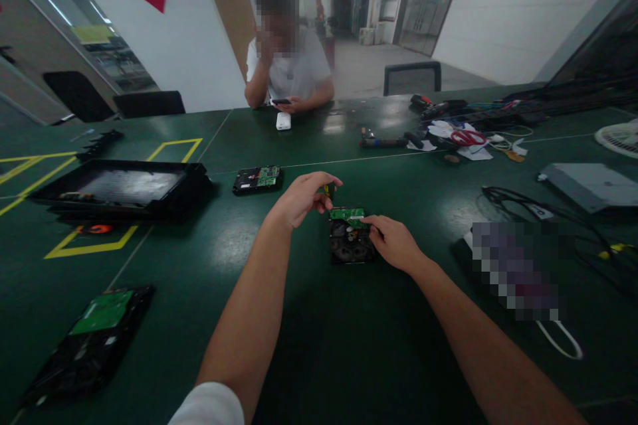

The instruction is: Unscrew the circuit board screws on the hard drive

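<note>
A black hard drive (351,246) lies flat on the green table, with a green circuit board (347,214) across its far part. My left hand (305,199) is just left of the board, its fingers curled round a small yellow and black tool (327,192), perhaps a screwdriver, of which only part shows. The tool is upright near the board's far left corner. My right hand (393,239) is at the right side of the drive, fingers bent together, with the fingertips at the board's right end. Whether they grip the board or only touch it is unclear.
Other hard drives lie at the far left of centre (256,179) and near left (90,345). A black casing (124,186) stands on the left. Cables (528,202), a grey box (593,186) and a blurred pouch are right. A person (294,73) sits opposite with a phone.
</note>
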`<action>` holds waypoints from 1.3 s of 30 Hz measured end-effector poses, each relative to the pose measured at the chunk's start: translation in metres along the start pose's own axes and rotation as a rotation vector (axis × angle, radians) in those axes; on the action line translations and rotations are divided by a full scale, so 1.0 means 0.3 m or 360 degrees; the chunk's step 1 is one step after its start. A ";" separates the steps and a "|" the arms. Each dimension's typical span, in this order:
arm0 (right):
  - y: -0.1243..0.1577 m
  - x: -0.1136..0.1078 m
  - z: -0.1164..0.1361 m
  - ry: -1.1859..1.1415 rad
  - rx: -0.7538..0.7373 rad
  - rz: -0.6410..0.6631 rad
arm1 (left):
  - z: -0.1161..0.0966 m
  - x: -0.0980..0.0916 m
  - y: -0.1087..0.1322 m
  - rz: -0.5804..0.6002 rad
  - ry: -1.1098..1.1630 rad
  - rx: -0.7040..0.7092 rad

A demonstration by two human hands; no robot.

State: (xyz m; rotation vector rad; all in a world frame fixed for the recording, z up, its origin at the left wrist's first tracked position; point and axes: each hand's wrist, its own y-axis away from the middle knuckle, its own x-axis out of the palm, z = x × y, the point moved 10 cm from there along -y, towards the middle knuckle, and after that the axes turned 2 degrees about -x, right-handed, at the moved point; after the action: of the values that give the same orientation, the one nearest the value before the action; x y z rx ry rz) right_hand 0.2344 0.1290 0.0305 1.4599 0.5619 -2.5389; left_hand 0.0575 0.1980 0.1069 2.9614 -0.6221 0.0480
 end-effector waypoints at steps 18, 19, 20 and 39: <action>0.001 0.000 0.002 -0.0010 0.0012 0.0017 | 0.015 -0.041 -0.013 -0.0049 0.0023 0.0000; 0.001 0.000 0.001 -0.0012 0.0014 0.0018 | 0.012 -0.040 -0.011 -0.0045 0.0008 0.0012; 0.000 0.000 0.001 -0.0013 0.0016 0.0017 | 0.010 -0.038 -0.010 -0.0038 -0.0004 0.0018; 0.000 -0.005 0.007 0.0002 -0.0001 0.0004 | 0.022 -0.040 -0.007 -0.0065 -0.0001 -0.0081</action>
State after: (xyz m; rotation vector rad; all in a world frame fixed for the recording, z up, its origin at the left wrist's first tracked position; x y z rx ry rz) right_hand 0.2335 0.1280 0.0327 1.4615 0.5605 -2.5357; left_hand 0.0473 0.2040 0.0996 2.9238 -0.5543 0.0269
